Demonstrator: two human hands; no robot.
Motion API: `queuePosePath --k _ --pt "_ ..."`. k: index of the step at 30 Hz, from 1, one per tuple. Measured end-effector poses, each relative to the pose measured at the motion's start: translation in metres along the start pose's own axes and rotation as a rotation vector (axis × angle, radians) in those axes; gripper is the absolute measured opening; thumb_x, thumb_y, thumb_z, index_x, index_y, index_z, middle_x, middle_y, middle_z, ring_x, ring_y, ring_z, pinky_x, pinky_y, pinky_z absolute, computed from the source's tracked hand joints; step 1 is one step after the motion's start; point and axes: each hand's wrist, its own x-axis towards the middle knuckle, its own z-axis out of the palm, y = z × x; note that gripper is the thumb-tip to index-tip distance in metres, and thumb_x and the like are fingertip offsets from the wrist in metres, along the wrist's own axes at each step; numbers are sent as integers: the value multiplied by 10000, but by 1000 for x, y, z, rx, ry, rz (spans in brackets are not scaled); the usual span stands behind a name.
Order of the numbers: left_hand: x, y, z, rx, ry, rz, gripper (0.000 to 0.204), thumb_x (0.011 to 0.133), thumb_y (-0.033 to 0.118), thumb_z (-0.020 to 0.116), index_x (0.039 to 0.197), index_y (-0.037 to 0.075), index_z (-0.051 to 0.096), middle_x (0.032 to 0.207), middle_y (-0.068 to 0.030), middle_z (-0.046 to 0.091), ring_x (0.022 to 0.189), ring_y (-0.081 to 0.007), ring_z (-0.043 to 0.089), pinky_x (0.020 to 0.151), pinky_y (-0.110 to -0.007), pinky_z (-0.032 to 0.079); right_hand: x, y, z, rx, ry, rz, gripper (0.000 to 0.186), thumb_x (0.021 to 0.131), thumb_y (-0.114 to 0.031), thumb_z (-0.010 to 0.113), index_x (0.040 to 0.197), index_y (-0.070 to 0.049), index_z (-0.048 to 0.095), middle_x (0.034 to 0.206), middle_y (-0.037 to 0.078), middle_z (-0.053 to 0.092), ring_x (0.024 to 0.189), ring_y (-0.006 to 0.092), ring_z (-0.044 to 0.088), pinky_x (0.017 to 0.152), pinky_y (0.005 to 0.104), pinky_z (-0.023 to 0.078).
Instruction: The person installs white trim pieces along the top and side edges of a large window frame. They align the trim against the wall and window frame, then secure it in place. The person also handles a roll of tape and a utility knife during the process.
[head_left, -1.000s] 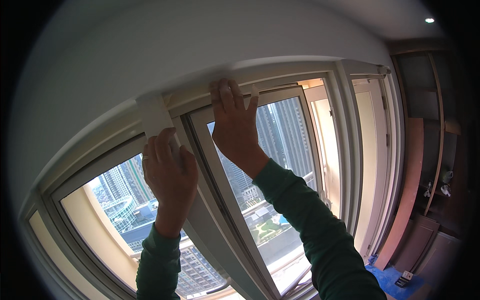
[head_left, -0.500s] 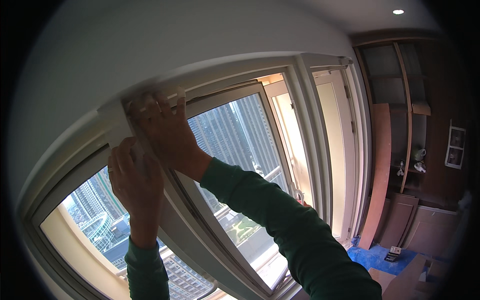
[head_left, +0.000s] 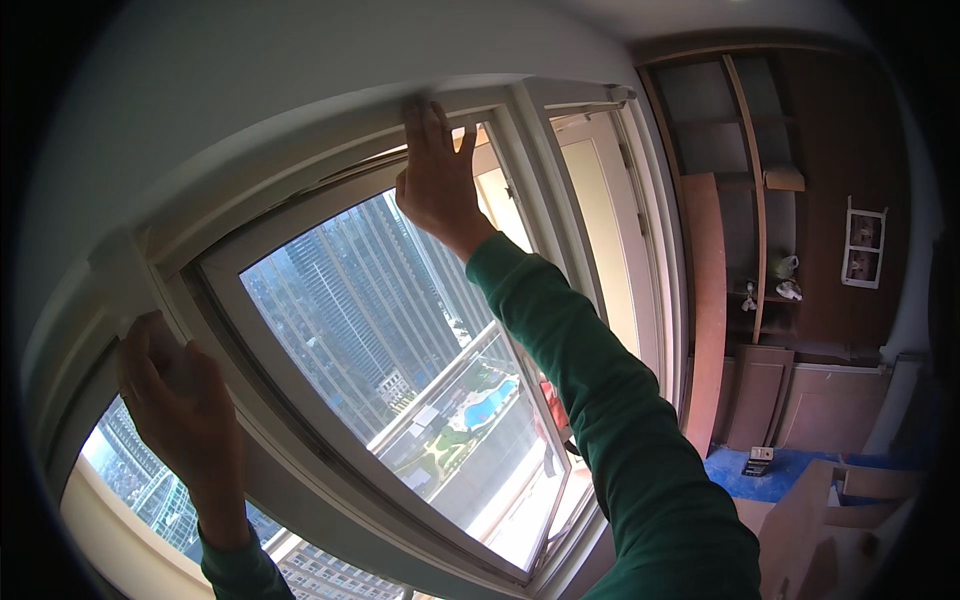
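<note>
My right hand (head_left: 440,185) reaches up to the top edge of the window frame (head_left: 330,155). Its fingers stretch upward against the pale band there, thumb held apart, and no object shows in it. Lower on the left, my left hand (head_left: 190,430) is beside the pale upright (head_left: 135,280) between two window panes. Its fingers curl toward the thumb around something pale and partly hidden, which I cannot make out. Below my right hand, a tilted window sash (head_left: 225,275) stands partly open, with high buildings beyond its glass.
A pale-framed glazed door (head_left: 600,220) stands right of the window. Farther right is a dark wooden shelf unit (head_left: 757,230), with loose boards (head_left: 705,310) leaning against it. Blue sheeting (head_left: 725,480) covers part of the floor, and a small dark box (head_left: 758,462) lies on it.
My right hand has moved right along the top of the frame, away from my left hand. The view has shifted rightward; my left hand remains at the upright, now lower and farther left in the picture.
</note>
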Motion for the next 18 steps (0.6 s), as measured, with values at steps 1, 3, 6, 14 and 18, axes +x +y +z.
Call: queuePosePath --k 1,3,6,14,18 --pt "0 -3 -4 3 -21 -3 457 951 189 681 1387 101 574 1350 -174 623 1201 -354 649 985 -498 587 -1 17 9 6 -28 67 805 883 -135 584 1596 51 260 1622 264 316 1547 386 303 1154 738 291" --pt "0 -11 -18 42 -72 -6 472 977 227 688 1410 89 559 1360 -188 622 1207 -354 648 1021 -498 572 -6 45 35 -16 -71 180 804 918 -234 600 1598 33 266 1622 270 331 1535 404 328 1139 754 299" --pt "14 4 -33 28 -22 59 429 935 145 682 1349 77 592 1255 -160 640 1110 -324 659 905 -454 569 -13 105 60 -183 -128 195 848 912 -392 675 1597 -22 339 1645 202 378 1547 354 336 1152 742 299" --pt "16 20 -18 -173 61 100 417 794 27 690 1196 50 580 959 -133 582 811 -270 600 693 -435 488 -8 211 73 -648 -310 74 843 998 -423 651 1675 -179 212 1713 117 283 1575 309 295 1179 727 299" --pt "15 16 -8 -159 52 42 402 797 23 629 1191 41 552 952 -167 552 823 -346 582 706 -494 462 -49 212 75 -379 -261 43 654 1038 -423 615 1600 -187 379 1629 113 427 1487 319 430 1173 616 380"
